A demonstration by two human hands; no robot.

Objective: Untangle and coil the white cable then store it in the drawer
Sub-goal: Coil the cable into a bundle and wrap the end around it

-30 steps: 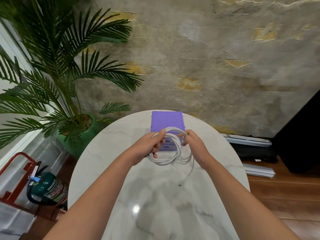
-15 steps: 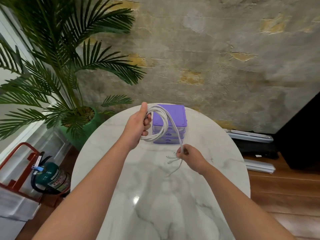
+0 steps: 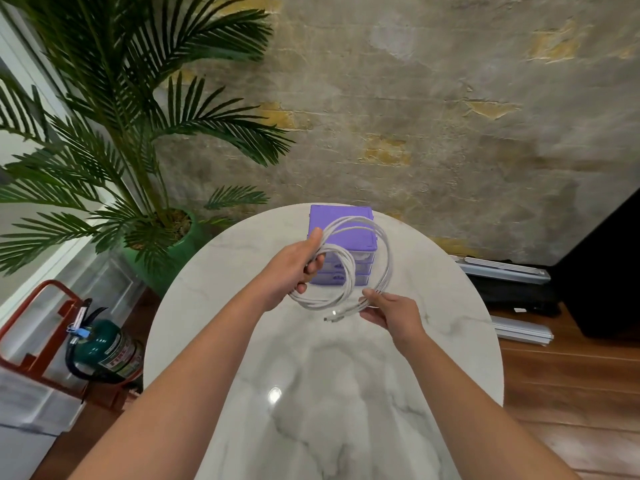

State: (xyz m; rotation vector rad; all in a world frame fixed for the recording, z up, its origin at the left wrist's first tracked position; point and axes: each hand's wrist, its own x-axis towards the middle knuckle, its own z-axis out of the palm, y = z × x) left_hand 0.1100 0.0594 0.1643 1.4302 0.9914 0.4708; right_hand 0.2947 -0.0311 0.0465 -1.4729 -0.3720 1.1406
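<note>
From the head camera we look down at our two hands over a round marble desk (image 3: pixel 450 341). Our landmark is the purple drawer box (image 3: pixel 341 223), which stands at the far edge of the desk with all its drawers closed.

The white cable (image 3: pixel 346 271) is up in the air, just in front of the drawer box, and does not touch the desk. Our left hand (image 3: pixel 294 268) is just left of the drawer box. Its grip is closed around a bunch of cable loops, thumb on top, so the loops stay together and do not spring apart. One big loop swings up across the top of the drawer box and down its right side.

Our right hand (image 3: pixel 391 311) is in front of the drawer box, a bit to the right. Its fingers pinch the loose tail of the cable, and the plug ends (image 3: pixel 334 315) stick out to the left. We think it holds the tail so it can lay on the last loop.

We judge the coiling is nearly done. Opening a drawer comes after.
</note>
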